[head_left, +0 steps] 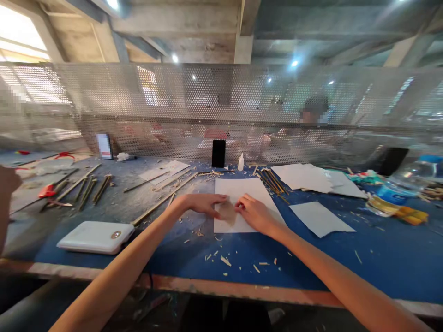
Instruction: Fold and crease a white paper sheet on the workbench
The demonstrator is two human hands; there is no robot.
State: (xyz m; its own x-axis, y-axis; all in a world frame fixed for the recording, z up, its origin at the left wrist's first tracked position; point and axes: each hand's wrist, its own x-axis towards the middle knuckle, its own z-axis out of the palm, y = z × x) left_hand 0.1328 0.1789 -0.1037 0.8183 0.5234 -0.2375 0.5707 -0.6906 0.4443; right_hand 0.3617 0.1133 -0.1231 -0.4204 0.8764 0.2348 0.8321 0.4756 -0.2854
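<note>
A white sheet (251, 186) lies on the blue table, with a small beige, partly see-through piece (227, 212) on it between my hands. My left hand (206, 204) rests at the sheet's left side, thumb apart from the fingers, its fingertips at the upper left of that piece. At the piece's right side is my right hand (252, 212), thumb and fingers pressed together; what they pinch, if anything, is too small to name. Wood shavings are scattered in front of the sheet.
A white case (95, 237) sits at left, near sticks (87, 193). A black phone (218, 153) and a glue bottle (241, 162) stand behind the sheet. Papers (321, 218) and a water bottle (398, 186) are at right. A perforated screen (207, 101) spans the back; another person's arm shows far left.
</note>
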